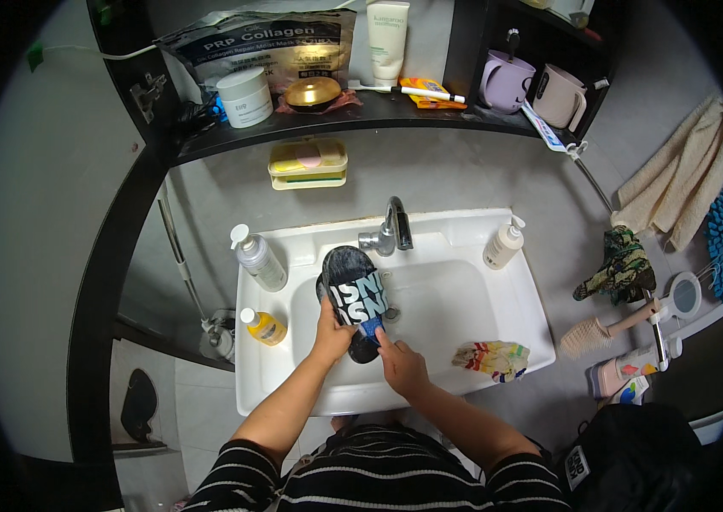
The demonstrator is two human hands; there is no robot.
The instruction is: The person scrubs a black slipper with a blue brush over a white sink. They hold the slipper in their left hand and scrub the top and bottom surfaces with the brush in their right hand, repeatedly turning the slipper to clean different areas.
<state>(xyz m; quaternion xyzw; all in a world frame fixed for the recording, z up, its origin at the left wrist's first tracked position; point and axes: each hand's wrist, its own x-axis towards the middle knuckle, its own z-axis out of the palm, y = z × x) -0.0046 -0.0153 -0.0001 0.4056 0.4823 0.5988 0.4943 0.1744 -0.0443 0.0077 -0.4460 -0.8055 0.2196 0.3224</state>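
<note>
Over the white sink basin (430,333), my left hand (332,335) grips a black slide sandal (349,266) by its side. Pale blue and white lettering covers its wide strap. Part of a second dark sole shows behind its left edge, so this may be a pair held together. My right hand (402,365) has its fingers closed at a small blue piece (370,329), pressed against the lower part of the strap. Whether that piece is a cloth or a brush is too small to tell. The chrome faucet (396,226) stands just beyond the sandal.
Two pump bottles, one grey-white (261,263) and one yellow (264,328), stand on the sink's left rim. A white pump bottle (504,244) is at the back right. A crumpled multicoloured cloth (494,360) lies on the right rim. A black shelf (310,126) overhangs the back.
</note>
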